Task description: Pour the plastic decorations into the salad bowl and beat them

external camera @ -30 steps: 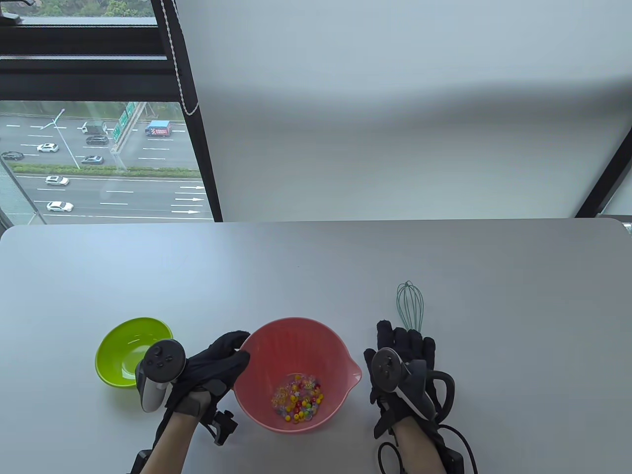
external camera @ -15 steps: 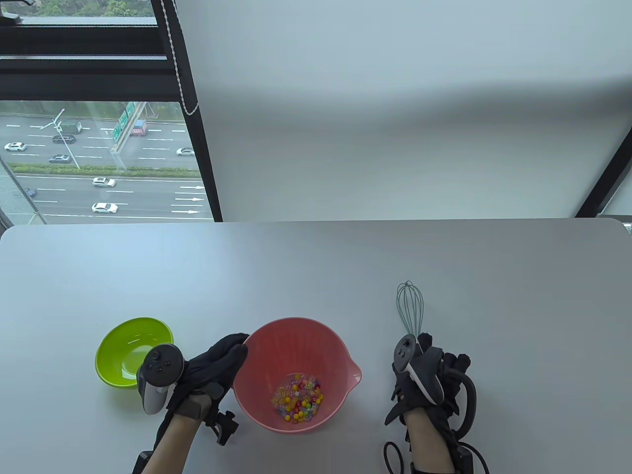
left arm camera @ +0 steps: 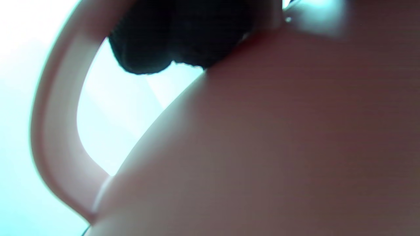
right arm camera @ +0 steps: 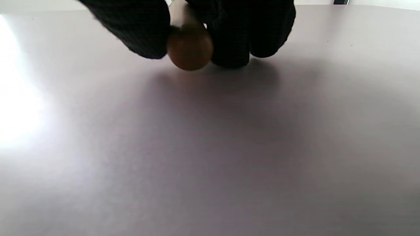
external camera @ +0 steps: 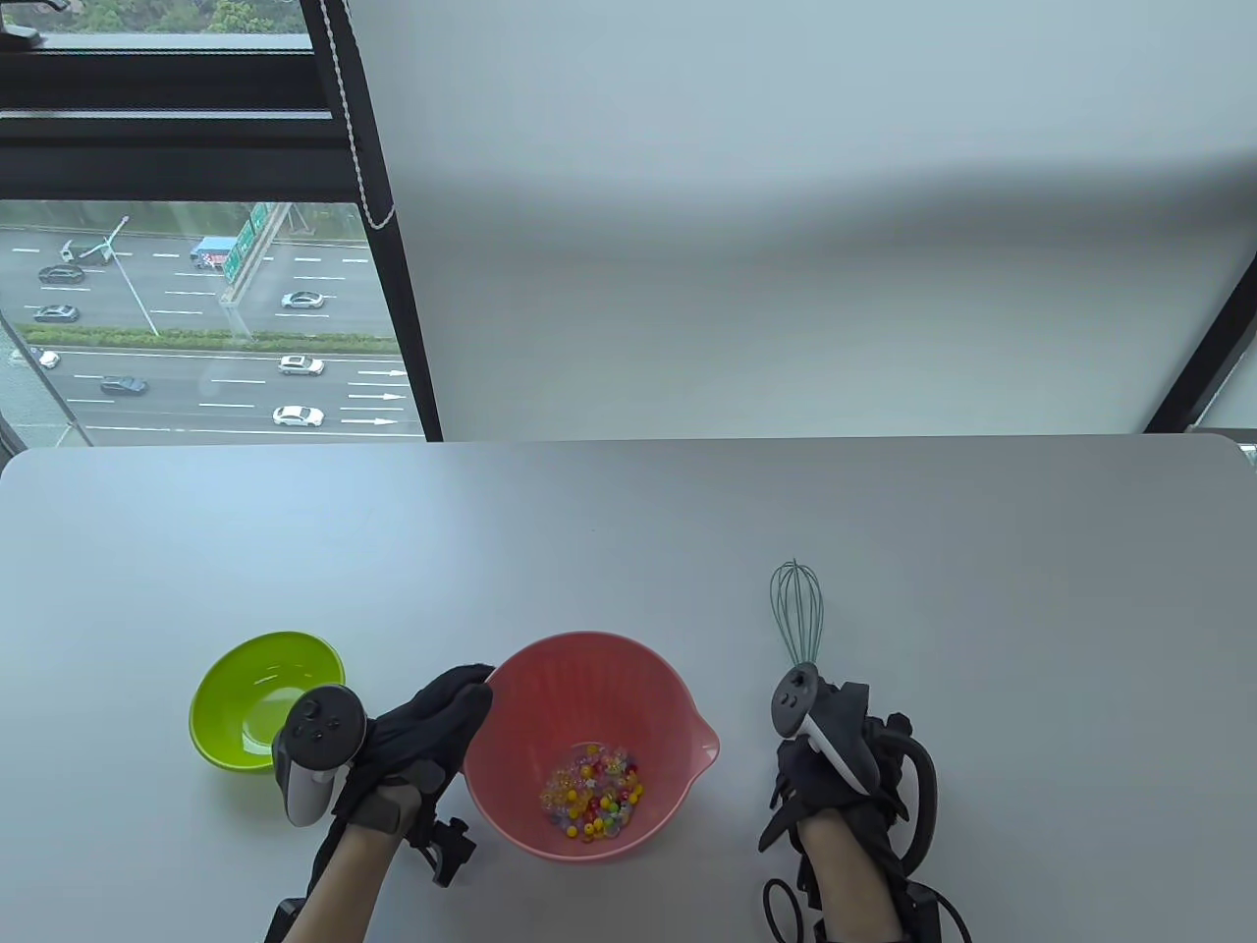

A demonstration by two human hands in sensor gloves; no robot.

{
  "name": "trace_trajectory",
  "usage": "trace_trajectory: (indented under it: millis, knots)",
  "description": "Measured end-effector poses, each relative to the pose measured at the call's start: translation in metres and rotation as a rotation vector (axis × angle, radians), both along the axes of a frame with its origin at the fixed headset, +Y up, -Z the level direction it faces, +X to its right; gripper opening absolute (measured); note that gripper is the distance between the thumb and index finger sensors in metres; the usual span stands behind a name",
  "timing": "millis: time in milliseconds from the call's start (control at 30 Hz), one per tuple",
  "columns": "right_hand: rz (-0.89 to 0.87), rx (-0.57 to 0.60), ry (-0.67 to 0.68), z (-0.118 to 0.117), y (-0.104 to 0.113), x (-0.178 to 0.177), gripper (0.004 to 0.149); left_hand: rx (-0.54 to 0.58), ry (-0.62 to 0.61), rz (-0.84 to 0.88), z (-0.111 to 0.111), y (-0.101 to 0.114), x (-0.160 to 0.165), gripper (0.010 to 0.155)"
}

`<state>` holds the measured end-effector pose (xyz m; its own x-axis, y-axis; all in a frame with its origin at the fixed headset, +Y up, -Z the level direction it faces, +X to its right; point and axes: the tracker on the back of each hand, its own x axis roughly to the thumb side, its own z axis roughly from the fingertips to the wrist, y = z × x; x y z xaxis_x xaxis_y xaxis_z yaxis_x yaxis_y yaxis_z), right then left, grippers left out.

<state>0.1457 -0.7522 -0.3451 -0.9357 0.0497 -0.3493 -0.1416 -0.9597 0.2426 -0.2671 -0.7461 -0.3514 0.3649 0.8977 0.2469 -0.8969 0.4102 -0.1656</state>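
Note:
A pink salad bowl (external camera: 668, 693) with a pour spout stands near the table's front edge, and colourful plastic decorations (external camera: 592, 794) lie at its bottom. My left hand (external camera: 437, 712) grips the bowl's left handle; in the left wrist view the fingers (left arm camera: 170, 39) curl through the pink handle (left arm camera: 52, 131). A teal wire whisk (external camera: 796, 609) lies right of the bowl, its wires pointing away from me. My right hand (external camera: 835, 747) holds its handle, whose brown end (right arm camera: 190, 49) shows between the gloved fingers (right arm camera: 236, 39) just above the table.
An empty green bowl (external camera: 236, 688) sits left of my left hand. The grey table (external camera: 628, 530) stretches back to a wall and a window. Cables trail from both wrists at the front edge.
My right hand has turned on its side and closed round the whisk's handle. The whisk has shifted slightly to the left. The left hand and pink bowl have stayed put.

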Motion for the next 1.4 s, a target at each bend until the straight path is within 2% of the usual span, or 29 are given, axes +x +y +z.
trace_trajectory:
  millis: [100,200,267,400,467,567,633,700,900,1133,1400]
  knots:
    - [-0.071,0.155,-0.01,0.003,0.005,0.004,0.072,0.0,0.0,0.001,0.0,0.0,0.0,0.064]
    - [-0.111,0.377,0.014,0.009,0.013,0.005,0.065,0.0,0.001,0.005,0.0,-0.001,0.0,0.064]
    - [-0.151,0.467,0.03,0.012,0.017,0.006,0.064,0.0,0.002,0.005,0.0,-0.001,0.0,0.064]
    - [-0.347,0.71,0.064,0.02,0.024,0.008,0.054,-0.001,0.002,0.009,0.0,-0.001,0.0,0.064]
    - [-0.588,0.764,0.088,0.023,0.026,0.011,0.048,-0.003,0.001,0.01,0.0,-0.001,0.0,0.064]
    - [-0.88,0.788,0.112,0.025,0.028,0.014,0.048,-0.005,0.001,0.011,0.0,-0.002,0.0,0.065]
    - [-1.0,0.783,0.142,0.026,0.03,0.012,0.047,-0.006,0.001,0.014,0.0,-0.002,0.0,0.065]
    - [-1.017,0.789,0.184,0.028,0.033,0.01,0.046,-0.006,0.001,0.013,0.0,-0.002,0.0,0.065]
    - [-0.973,0.875,0.291,0.037,0.047,-0.004,0.044,-0.007,0.0,0.011,0.0,-0.002,0.0,0.065]
    - [-0.763,0.998,0.437,0.052,0.066,-0.024,0.044,-0.007,-0.001,0.009,0.001,-0.002,0.001,0.065]
    - [-0.283,1.159,0.634,0.075,0.076,-0.063,0.045,-0.007,0.0,0.01,0.001,-0.002,0.001,0.065]
